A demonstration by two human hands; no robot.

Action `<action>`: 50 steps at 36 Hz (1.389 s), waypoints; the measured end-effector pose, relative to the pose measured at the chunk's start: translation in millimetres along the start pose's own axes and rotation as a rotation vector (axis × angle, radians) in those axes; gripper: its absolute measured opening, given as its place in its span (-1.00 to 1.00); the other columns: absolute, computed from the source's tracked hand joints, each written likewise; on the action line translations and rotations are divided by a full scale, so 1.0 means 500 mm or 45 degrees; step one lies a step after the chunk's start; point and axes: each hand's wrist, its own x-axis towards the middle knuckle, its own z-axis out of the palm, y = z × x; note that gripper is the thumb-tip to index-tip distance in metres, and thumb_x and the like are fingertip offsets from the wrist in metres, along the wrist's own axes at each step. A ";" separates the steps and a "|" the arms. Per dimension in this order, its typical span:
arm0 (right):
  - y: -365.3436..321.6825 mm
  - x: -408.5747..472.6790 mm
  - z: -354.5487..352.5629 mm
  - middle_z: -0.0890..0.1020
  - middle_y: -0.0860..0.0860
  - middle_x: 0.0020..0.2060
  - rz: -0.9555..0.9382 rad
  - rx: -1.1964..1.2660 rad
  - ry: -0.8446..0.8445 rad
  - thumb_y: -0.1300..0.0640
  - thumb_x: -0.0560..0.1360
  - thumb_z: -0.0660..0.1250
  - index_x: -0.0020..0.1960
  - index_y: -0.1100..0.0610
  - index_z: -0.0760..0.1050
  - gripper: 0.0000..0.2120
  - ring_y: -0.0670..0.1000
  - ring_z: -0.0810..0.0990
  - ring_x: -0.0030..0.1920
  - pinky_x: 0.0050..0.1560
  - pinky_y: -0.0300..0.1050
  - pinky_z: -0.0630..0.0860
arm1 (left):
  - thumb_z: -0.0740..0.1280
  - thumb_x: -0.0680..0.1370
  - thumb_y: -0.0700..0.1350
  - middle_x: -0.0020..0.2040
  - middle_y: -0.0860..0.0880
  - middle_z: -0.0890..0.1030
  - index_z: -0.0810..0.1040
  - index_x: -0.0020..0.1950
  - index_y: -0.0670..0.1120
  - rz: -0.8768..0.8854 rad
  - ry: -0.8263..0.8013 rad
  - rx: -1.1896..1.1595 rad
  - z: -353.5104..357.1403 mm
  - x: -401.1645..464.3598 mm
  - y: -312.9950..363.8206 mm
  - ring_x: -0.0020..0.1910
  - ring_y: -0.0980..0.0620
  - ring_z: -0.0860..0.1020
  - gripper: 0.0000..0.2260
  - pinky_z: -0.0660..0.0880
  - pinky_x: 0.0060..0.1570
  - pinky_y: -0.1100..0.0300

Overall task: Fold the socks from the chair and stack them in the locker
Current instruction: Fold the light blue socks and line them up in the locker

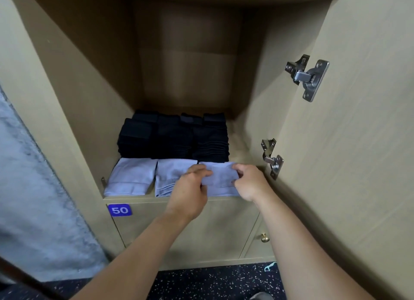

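I pinch the folded blue sock (220, 178) by its side edges, left hand (190, 187) at 9 o'clock and right hand (249, 182) at 3, over the front right of the locker (67, 98) shelf. To finish well I should lower it flat, square it with the two blue socks (132, 176) to its left, keep it just clear of the dark stacks (172, 138) at 12, and release both sides together.
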 end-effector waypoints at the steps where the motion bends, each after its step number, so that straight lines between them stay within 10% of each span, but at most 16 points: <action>1: 0.001 0.001 0.000 0.51 0.07 0.44 -0.001 -0.014 -0.002 0.37 0.54 0.21 0.54 0.02 0.38 -0.40 0.11 0.51 0.40 0.41 -0.02 0.46 | 0.29 0.58 -0.36 0.46 0.01 0.47 0.61 0.34 -0.10 0.024 0.013 0.044 0.003 -0.001 -0.003 0.38 0.01 0.49 -0.62 0.43 0.36 0.21; 11: 0.002 -0.005 0.000 0.45 0.10 0.49 -0.052 -0.186 -0.028 0.31 0.58 0.24 0.55 0.04 0.37 -0.44 0.11 0.46 0.44 0.38 -0.17 0.39 | 0.38 0.54 -0.27 0.13 0.07 0.71 0.72 0.16 -0.03 0.207 0.162 0.276 0.014 -0.018 -0.021 0.19 -0.07 0.55 -0.74 0.49 0.15 -0.04; 22: -0.071 -0.067 -0.014 0.47 0.01 0.45 -0.450 -0.088 0.122 0.22 0.61 0.36 0.48 0.08 0.46 -0.55 0.06 0.44 0.44 0.46 -0.09 0.33 | 0.36 0.63 -0.21 0.28 0.11 0.61 0.60 0.37 -0.01 0.105 0.277 -0.021 -0.084 -0.044 -0.008 0.27 0.19 0.46 -0.68 0.25 0.04 0.68; 30: -0.139 -0.124 0.049 0.53 -0.06 0.33 -0.633 -0.051 0.008 0.04 0.59 0.43 0.46 -0.01 0.48 -0.55 -0.05 0.52 0.30 0.20 -0.22 0.41 | 0.35 0.64 -0.13 0.24 0.15 0.62 0.58 0.37 0.10 -0.069 0.322 -0.107 -0.193 -0.137 -0.056 0.24 0.18 0.56 -0.69 0.46 0.18 0.32; 39: -0.227 -0.202 0.177 0.60 -0.06 0.20 -0.806 0.046 -0.198 0.02 0.57 0.44 0.42 -0.03 0.51 -0.58 -0.11 0.55 0.23 0.12 -0.26 0.38 | 0.37 0.63 -0.14 0.06 0.27 0.56 0.57 0.26 0.21 -0.245 0.455 -0.057 -0.334 -0.298 -0.113 0.03 0.50 0.46 -0.71 0.35 -0.08 0.58; 50: -0.307 -0.303 0.330 0.57 -0.13 0.30 -1.016 0.160 -0.458 0.01 0.58 0.43 0.41 -0.08 0.51 -0.59 -0.13 0.53 0.26 0.32 -0.01 0.51 | 0.39 0.62 -0.11 0.05 0.12 0.63 0.60 0.30 0.17 -0.444 0.685 0.045 -0.474 -0.509 -0.189 -0.19 0.11 0.57 -0.72 0.44 -0.14 0.43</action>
